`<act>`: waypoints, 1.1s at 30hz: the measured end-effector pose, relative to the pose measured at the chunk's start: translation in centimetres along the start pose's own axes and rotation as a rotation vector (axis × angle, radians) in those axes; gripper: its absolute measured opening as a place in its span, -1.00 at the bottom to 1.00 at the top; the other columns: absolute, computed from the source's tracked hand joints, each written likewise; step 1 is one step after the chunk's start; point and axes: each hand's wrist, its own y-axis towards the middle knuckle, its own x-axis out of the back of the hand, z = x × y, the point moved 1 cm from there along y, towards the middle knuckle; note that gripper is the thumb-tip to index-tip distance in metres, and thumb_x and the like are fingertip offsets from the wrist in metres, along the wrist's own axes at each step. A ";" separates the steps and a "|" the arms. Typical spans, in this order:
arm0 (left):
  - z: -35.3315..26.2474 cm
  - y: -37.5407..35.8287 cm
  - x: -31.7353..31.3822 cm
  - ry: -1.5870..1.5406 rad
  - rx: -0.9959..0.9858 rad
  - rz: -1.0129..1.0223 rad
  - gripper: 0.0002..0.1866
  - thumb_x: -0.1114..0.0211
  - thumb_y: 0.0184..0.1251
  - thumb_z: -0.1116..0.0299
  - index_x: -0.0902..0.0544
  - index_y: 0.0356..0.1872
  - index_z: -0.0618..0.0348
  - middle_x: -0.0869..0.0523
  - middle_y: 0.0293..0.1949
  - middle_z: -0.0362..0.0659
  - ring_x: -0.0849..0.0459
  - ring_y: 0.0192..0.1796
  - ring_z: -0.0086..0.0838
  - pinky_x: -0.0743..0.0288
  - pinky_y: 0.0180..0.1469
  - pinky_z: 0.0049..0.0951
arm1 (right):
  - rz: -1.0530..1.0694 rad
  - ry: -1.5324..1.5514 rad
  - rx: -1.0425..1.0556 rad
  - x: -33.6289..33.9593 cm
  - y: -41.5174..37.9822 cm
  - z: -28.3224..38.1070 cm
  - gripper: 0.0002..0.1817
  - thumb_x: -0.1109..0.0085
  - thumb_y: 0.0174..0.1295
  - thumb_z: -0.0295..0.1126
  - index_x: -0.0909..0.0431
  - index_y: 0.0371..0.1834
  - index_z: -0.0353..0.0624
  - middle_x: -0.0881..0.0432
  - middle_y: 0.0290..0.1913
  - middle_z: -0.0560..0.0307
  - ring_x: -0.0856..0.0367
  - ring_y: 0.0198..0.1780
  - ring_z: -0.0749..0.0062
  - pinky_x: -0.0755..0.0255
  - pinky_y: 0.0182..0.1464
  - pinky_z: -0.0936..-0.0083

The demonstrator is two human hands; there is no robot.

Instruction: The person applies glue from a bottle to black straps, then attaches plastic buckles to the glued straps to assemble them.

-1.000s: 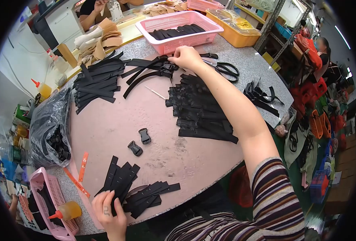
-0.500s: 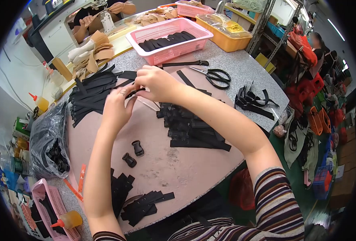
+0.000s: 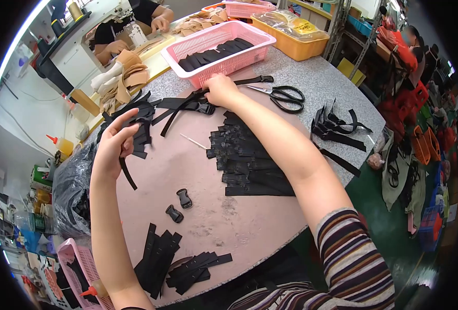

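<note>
My right hand (image 3: 220, 92) is closed at the fingertips on a black webbing strap (image 3: 188, 104), just in front of the pink basket. A black buckle (image 3: 205, 108) sits on that strap below my fingers. To the left, my left hand (image 3: 116, 144) is raised near a pile of black straps (image 3: 145, 116), index finger stretched out and the lower fingers loosely curled. From beneath it a narrow strap end (image 3: 128, 175) shows against the table mat. Two loose black buckles (image 3: 184, 198) lie on the mat between my forearms.
Overlapping black strips (image 3: 249, 155) lie under my right forearm. Scissors (image 3: 286, 98) and another buckled strap (image 3: 254, 80) are behind it. A pink basket (image 3: 223, 64) holds black strips; a yellow tray (image 3: 291, 44) stands beside it. Short strips (image 3: 159, 258) lie in front. Another person's hands (image 3: 160, 23) work opposite.
My hands have parted from their shared grip on a small black piece. The right moved away toward the basket with a buckled strap; the left moved left and loosened its fingers.
</note>
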 end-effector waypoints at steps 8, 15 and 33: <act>-1.5 1.3 -2.5 0.272 -0.549 -0.194 -0.67 -0.12 0.58 0.18 -0.63 0.07 0.22 -0.64 -0.19 -0.25 -0.51 -0.24 -0.73 -0.35 -0.18 -0.72 | -0.762 -0.061 0.828 10.9 -4.0 5.9 -0.72 -0.28 0.06 -0.37 -0.68 -0.11 0.16 -0.50 -0.43 0.41 -0.50 -0.34 0.56 -0.27 -0.22 0.53; -1.3 -2.3 -8.7 -0.066 -0.476 0.183 -0.77 -0.23 0.48 0.42 -0.47 0.06 0.19 -0.57 -0.26 -0.30 -0.48 -0.26 -0.71 -0.31 -0.20 -0.70 | -0.808 0.468 0.478 15.0 -11.4 9.2 -0.60 -0.28 0.07 -0.48 -0.66 0.03 0.05 -0.44 -0.58 0.36 -0.50 -0.44 0.43 -0.38 -0.22 0.41; -0.6 -14.2 -14.2 0.521 -0.684 0.112 -0.23 -0.36 0.21 0.52 -0.22 0.45 0.18 -0.61 0.06 0.06 -0.62 0.10 -0.23 -0.45 0.17 -0.23 | 0.215 0.835 -0.263 29.5 -20.3 -0.4 -0.71 -0.31 0.33 -0.21 -0.57 -0.28 -0.26 -0.67 -0.47 0.18 -0.66 -0.45 0.56 -0.52 -0.34 0.60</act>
